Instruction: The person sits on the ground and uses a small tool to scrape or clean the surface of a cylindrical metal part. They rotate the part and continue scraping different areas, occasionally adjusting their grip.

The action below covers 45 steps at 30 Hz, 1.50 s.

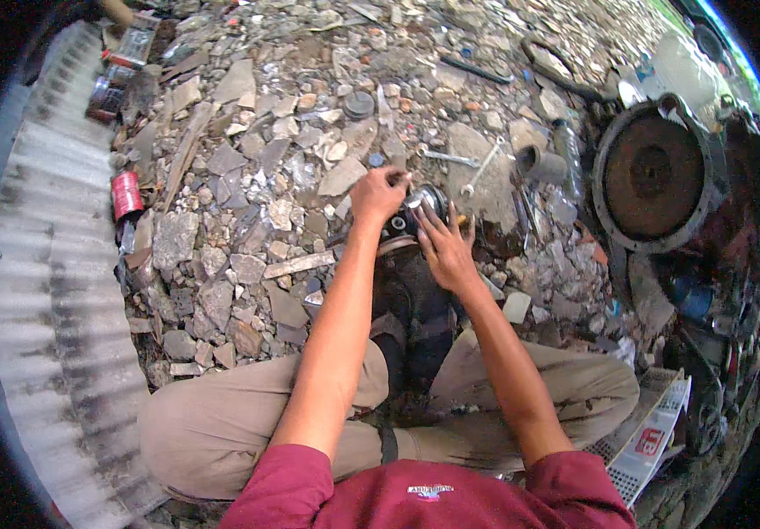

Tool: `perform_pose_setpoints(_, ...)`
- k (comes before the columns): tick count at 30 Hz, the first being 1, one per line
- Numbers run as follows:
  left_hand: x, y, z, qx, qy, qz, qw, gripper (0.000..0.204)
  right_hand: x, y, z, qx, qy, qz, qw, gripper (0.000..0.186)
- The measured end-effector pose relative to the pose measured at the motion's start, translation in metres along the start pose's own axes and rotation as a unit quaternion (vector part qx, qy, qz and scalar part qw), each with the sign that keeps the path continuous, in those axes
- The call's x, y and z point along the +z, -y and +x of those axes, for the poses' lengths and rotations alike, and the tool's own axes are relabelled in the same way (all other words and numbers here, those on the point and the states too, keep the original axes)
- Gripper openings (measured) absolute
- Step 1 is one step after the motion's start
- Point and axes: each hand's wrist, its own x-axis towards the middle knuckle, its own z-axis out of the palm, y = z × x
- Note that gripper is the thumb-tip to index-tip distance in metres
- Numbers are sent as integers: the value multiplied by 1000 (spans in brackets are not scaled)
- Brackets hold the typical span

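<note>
A dark round mechanical part point(408, 220) with a shiny metal centre sits between my knees on a dark base. My left hand point(378, 194) is at its upper left, thumb and fingers curled in a pinch, on something too small to make out. My right hand point(444, 247) lies against the part's right side, fingers stretched out and touching it. Just beyond are two spanners, one lying crosswise point(450, 158) and one slanting point(481, 169), and a small blue cap point(376, 160).
Rubble point(248, 264) surrounds me. Corrugated sheeting point(54, 264) runs along the left beside a red can point(127, 194). A large round metal housing point(614, 176), a cylinder point(539, 166), a plastic bottle point(571, 150) and a white perforated crate point(662, 423) are on the right. A grey disc point(359, 104) lies ahead.
</note>
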Motion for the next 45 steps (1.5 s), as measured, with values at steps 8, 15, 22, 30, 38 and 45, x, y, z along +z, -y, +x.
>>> perform_pose_setpoints(8, -4, -10, -5, -14, 1, -2, 1000, 28, -8, 3, 2, 28, 7, -28, 999, 45)
perform_pose_setpoints(15, 6, 4, 1, 37, -11, -37, 999, 39, 0, -9, 33, 91, 1, -46, 995, 46)
perform_pose_setpoints(22, 2, -4, -1, 21, -5, 1, 1000, 38, 4, -13, 29, 98, -12, -57, 994, 46)
perform_pose_setpoints(30, -3, 1, -4, 25, -25, 16, 999, 31, 5, 2, -2, 124, -1, -29, 992, 42)
perform_pose_setpoints(38, 2, 1, -2, 43, -14, 25, 999, 34, 12, -3, 20, 109, -67, -27, 991, 39)
perform_pose_setpoints(45, 9, -8, -7, 31, -3, 24, 999, 34, 14, -13, 40, 117, -76, -13, 990, 37)
